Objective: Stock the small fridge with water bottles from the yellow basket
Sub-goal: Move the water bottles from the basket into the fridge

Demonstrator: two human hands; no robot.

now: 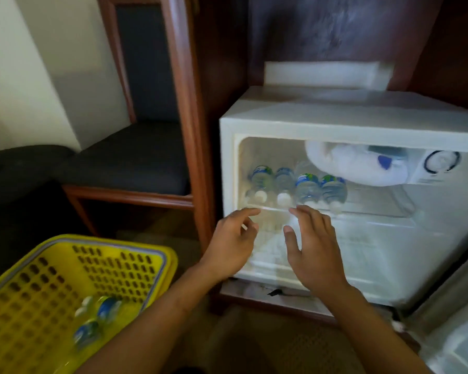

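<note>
Dark wood panelling frames the alcove where the small fridge (335, 125) stands with its inside showing. Left of the fridge and lower, the yellow basket (119, 245) holds a few water bottles (107, 309) lying on its floor. Before the fridge's opening, the left hand (231, 244) and right hand (312, 247) hover side by side, fingers loosely spread, gripping nothing. A row of stocked bottles (305, 187) lies on the fridge's upper shelf (376, 211), caps outward.

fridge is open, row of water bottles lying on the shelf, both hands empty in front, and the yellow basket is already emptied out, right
Not emptied: the head view shows at least two water bottles in the yellow basket. The rest stands: fridge open, row of bottles on its shelf, left hand and right hand empty.
</note>
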